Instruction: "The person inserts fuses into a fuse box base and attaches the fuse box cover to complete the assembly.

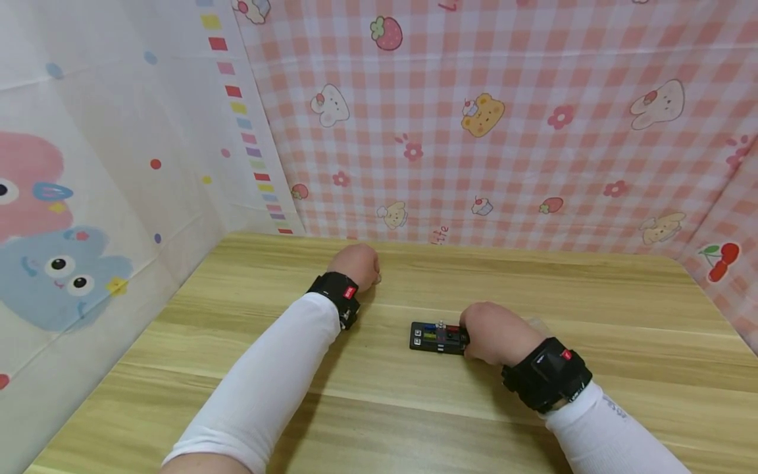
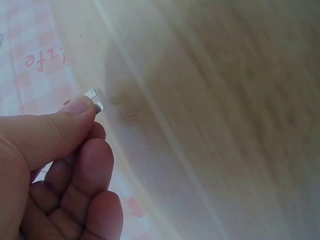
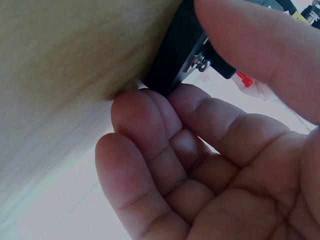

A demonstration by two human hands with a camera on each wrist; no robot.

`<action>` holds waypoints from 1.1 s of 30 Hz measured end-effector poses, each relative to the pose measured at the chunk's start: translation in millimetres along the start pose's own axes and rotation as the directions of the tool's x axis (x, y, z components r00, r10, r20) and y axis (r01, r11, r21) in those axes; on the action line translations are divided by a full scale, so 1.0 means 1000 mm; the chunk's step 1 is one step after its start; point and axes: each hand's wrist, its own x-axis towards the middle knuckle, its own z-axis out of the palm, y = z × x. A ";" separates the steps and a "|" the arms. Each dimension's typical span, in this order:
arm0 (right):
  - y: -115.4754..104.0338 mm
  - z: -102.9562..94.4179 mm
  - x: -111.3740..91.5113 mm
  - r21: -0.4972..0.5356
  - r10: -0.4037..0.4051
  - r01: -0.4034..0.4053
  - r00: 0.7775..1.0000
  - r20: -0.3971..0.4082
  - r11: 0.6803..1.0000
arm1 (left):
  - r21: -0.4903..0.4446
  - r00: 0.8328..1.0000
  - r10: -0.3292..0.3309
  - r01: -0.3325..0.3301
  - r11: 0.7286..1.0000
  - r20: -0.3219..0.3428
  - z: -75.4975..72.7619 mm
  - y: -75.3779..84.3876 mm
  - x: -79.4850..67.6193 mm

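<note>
A small black board with electronic parts point(image 1: 437, 337) lies on the wooden table, coloured blocks and two pale square parts on its top. My right hand point(image 1: 496, 332) grips its right end. In the right wrist view the thumb and fingers are around the end of the black board point(image 3: 170, 52), beside a small metal screw or terminal point(image 3: 201, 63). Farther back and to the left is my left hand point(image 1: 357, 264), above the table. Its thumb and forefinger pinch a small shiny metal piece point(image 2: 91, 93) with two flat tips; the rest of that piece is hidden by the fingers.
The wooden table point(image 1: 355, 401) ends at a pink checked cloth point(image 1: 509, 171) behind and a white printed cloth point(image 1: 177, 131) on the left. Something clear and thin point(image 1: 538, 325) lies just behind my right hand, partly hidden.
</note>
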 end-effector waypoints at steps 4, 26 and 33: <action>0.000 0.001 0.000 0.005 0.003 -0.003 1.000 -0.002 1.000 | -0.023 0.999 0.004 -0.005 1.000 -0.033 -0.002 0.001 -0.004; 0.001 0.001 0.002 0.013 0.026 -0.027 1.000 0.009 1.000 | -0.173 0.987 0.056 -0.082 0.982 -0.151 -0.001 0.016 -0.028; 0.001 0.000 0.001 0.028 0.026 -0.026 1.000 0.011 0.999 | -0.248 0.979 0.108 -0.148 0.957 -0.170 -0.001 0.031 -0.047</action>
